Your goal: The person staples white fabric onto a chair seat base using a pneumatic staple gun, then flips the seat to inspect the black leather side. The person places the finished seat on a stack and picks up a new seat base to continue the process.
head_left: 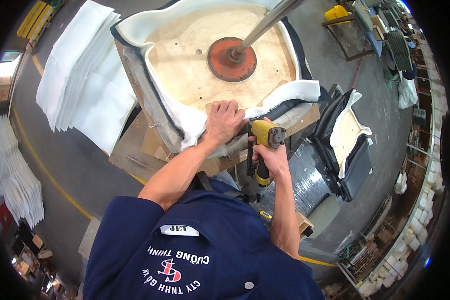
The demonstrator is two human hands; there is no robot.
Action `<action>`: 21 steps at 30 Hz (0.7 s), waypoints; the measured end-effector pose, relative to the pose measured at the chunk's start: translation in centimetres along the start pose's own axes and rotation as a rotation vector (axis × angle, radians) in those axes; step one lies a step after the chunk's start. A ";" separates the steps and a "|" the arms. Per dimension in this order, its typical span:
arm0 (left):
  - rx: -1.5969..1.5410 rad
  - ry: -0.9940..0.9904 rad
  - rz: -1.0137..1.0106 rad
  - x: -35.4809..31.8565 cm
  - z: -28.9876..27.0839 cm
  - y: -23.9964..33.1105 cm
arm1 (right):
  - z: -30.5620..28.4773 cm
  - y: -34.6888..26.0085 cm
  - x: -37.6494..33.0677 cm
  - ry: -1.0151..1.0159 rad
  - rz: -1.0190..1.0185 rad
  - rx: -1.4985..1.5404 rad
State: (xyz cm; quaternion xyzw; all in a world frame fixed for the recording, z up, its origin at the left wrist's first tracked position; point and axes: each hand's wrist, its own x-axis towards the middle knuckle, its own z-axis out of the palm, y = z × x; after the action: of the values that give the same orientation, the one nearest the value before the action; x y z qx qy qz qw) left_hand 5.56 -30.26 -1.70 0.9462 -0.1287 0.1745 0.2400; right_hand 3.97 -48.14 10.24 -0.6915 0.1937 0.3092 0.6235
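Note:
A plywood seat board (177, 62) lies underside up, wrapped at its rim by white padding (177, 111) and a dark cover (285, 106). My left hand (222, 122) is closed over the board's near edge, its fingers curled on the folded padding and cover there; part of the grip is hidden. In my right hand (272, 159) is a yellow and black staple gun (266, 134), held by its handle just right of my left hand. Its nose sits close to the near edge; whether it touches cannot be made out. A round red press plate (220, 62) on a metal rod (267, 25) bears down on the board.
White padding sheets (80, 65) are stacked at the left, with another pile (12, 170) farther left. At the right, a second upholstered piece (347, 135) rests on a plastic-wrapped stack (300, 175). A yellow bucket (336, 14) and shelving stand beyond.

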 end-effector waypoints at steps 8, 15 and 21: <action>0.020 -0.062 -0.115 0.1 0.1 0.9 | 1.8 -1.0 1.3 0.064 0.040 -0.209; 0.024 -0.156 -0.078 -0.5 -2.7 -0.3 | 1.0 -0.2 -0.3 0.059 0.026 -0.055; 0.000 -0.319 -0.129 -0.7 -1.7 -0.8 | 1.7 0.4 -0.8 0.022 -0.034 -0.021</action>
State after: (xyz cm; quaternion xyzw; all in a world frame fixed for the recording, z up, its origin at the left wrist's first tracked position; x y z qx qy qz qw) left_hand 4.72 -28.58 -0.89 0.9682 -0.1040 0.0063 0.2274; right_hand 2.86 -46.62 10.43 -0.7046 0.1853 0.2931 0.6191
